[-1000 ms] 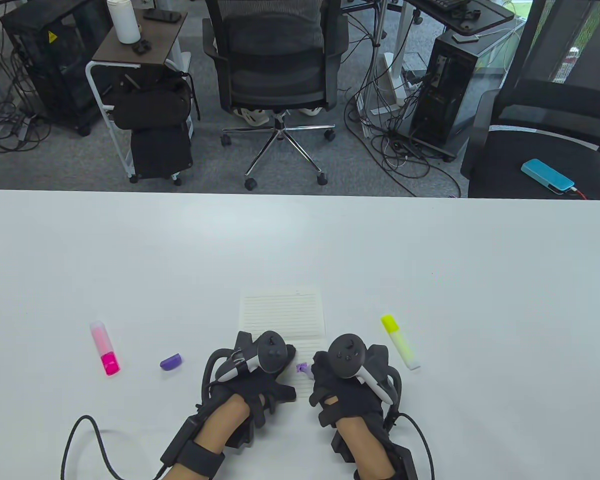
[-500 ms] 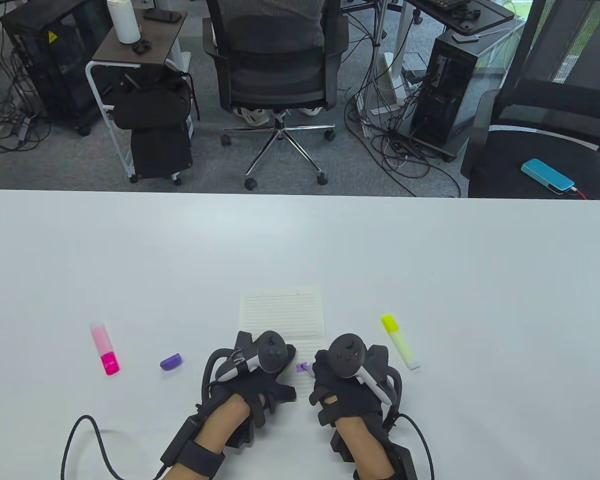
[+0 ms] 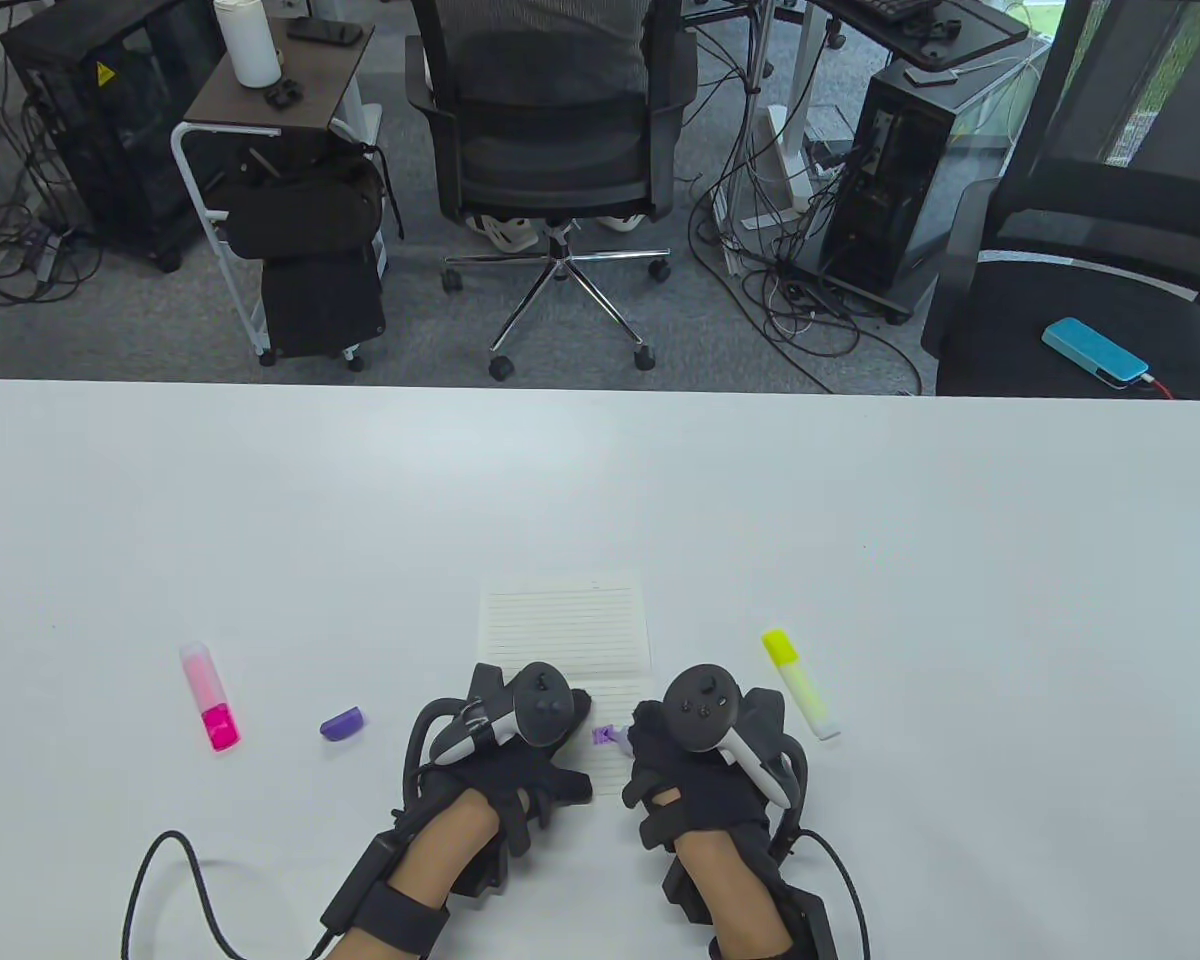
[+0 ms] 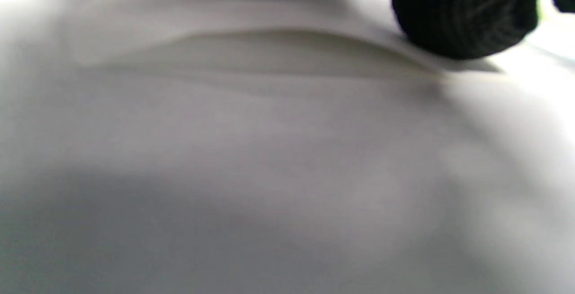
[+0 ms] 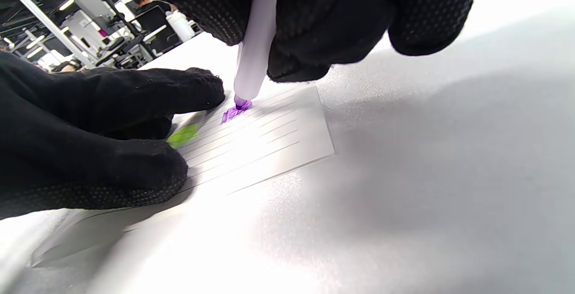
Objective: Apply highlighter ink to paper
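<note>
A lined sheet of paper (image 3: 565,625) lies on the white table (image 3: 860,520). My right hand (image 3: 695,770) grips an uncapped purple highlighter (image 5: 256,51), its tip on the paper in a purple ink patch (image 5: 233,113). A green mark (image 5: 183,134) lies beside it. The purple tip also shows in the table view (image 3: 608,738). My left hand (image 3: 520,740) rests flat on the paper's near left part; the right wrist view shows its fingers (image 5: 134,92) pressing the sheet. The left wrist view shows a blurred paper edge (image 4: 269,47) and a fingertip (image 4: 462,11).
A pink highlighter (image 3: 210,697) lies at the left, with a purple cap (image 3: 343,722) to its right. A capped yellow highlighter (image 3: 800,683) lies right of my right hand. Office chairs (image 3: 550,130) and a cart (image 3: 270,180) stand beyond the table's far edge.
My right hand has shifted slightly to the right with the purple highlighter. The left hand and the paper have not moved.
</note>
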A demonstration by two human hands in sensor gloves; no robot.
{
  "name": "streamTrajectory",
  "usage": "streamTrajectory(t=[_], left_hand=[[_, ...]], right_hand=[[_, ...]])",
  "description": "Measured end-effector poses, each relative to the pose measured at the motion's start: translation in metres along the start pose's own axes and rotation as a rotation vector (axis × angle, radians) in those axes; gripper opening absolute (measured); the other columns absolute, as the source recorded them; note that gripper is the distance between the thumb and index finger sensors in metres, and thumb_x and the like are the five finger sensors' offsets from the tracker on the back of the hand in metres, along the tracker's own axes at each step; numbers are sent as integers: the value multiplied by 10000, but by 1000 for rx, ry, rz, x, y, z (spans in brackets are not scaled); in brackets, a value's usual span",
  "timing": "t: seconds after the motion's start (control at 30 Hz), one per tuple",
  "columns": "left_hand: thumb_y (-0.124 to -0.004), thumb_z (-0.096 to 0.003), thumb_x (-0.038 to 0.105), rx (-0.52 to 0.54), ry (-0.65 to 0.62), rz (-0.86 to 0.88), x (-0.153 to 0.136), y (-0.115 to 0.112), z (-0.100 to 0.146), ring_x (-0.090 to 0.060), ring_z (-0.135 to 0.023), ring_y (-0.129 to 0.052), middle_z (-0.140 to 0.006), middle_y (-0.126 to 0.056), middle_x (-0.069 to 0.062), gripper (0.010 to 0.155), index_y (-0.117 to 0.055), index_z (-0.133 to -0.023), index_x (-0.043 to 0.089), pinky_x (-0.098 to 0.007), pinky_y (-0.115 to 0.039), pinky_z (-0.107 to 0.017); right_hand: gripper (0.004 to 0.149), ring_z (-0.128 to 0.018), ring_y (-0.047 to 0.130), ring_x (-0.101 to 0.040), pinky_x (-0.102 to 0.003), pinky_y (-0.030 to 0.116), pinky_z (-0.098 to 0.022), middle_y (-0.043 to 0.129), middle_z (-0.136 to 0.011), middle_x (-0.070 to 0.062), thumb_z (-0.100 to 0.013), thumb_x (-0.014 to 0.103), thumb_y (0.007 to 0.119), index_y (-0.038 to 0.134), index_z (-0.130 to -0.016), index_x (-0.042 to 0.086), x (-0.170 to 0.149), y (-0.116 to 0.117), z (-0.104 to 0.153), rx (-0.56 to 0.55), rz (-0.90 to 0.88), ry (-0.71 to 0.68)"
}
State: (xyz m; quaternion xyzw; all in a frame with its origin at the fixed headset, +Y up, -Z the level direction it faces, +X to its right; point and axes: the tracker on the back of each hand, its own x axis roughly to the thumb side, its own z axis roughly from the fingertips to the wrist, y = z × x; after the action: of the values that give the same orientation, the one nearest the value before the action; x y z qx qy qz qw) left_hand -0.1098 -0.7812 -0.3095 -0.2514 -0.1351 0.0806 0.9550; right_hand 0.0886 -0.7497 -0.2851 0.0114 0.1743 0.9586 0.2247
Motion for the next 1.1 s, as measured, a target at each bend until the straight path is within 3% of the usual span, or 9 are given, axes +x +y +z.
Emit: streamTrajectory(t=[1.1], left_hand=[[-807,-387,635,-1,1,3,0,0,-1,-262,-900,-398,-997,-426,28,844,-378,-1083,428,-587,-366,-735]], right_hand=[[416,-447,907,-285,-573,714,-576,897,-779,-152,-659,328,731,721,-1033,144,-5,-1,0,-6,-28,6]])
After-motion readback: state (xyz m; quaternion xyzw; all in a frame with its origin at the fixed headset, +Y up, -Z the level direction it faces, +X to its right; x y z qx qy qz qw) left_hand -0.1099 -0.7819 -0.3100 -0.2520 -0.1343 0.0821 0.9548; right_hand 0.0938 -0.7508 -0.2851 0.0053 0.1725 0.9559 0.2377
